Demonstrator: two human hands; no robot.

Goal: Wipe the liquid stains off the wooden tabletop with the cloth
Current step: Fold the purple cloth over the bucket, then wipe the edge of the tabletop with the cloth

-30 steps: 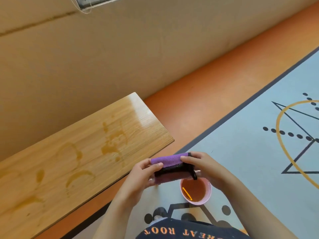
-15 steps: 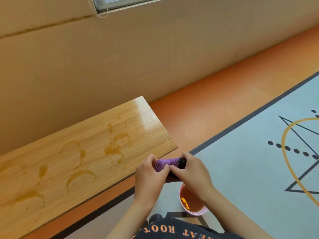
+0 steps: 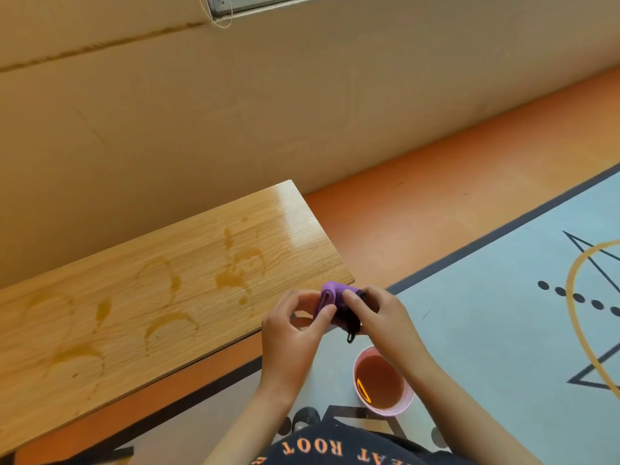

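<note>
Since a second ago the purple cloth with black trim (image 3: 333, 298) is no longer lying stretched as a flat strip between the hands. It is now sitting bunched into a small wad, and the two hands are meeting closer together, nearer the table's corner.

The left hand (image 3: 292, 333) is pinching the purple side of the wad between thumb and forefinger, with its other fingers curling loosely. The right hand (image 3: 382, 317) is curling its fingers around the black part, and a short black loop (image 3: 350, 337) is dangling beneath it.

The cloth is sitting just below centre of the frame, overlapping the near right corner of the light wooden tabletop (image 3: 134, 297). Whether it is touching the wood cannot be told.

Orange-brown liquid stains (image 3: 235, 276), as arcs and blotches, are spreading over the board from its middle to the lower left of the frame.

A pink round cup of orange-brown liquid (image 3: 382, 380) is standing on the pale grey floor mat (image 3: 486, 313) at lower centre right, under the right wrist. An orange floor strip (image 3: 436, 213) is running between the mat and the beige wall (image 3: 302, 112). A dark shirt with orange lettering (image 3: 335, 448) is showing at the bottom edge.
</note>
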